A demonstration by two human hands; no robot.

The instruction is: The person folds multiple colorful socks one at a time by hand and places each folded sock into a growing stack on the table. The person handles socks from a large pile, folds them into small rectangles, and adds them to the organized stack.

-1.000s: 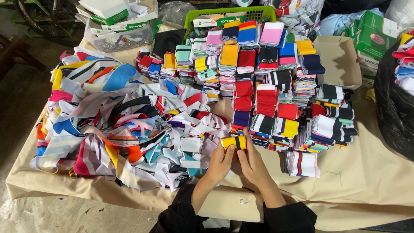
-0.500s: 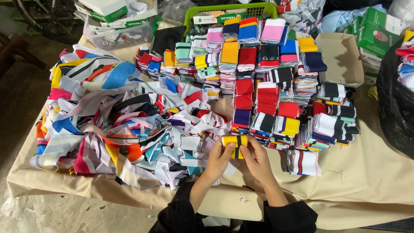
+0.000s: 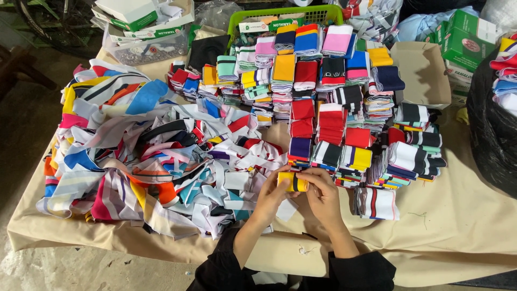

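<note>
Yellow-black folded cloth [image 3: 293, 182] btwn left hand [image 3: 271, 195] & right hand [image 3: 323, 194].

Both hands, left hand [image 3: 272, 195] and right hand [image 3: 322, 195], have closed further round the yellow folded band [image 3: 292, 182].

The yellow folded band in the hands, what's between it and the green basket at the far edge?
In the head view, rows of stacked folded bands fill the stretch from the yellow folded band to the green basket.
</note>
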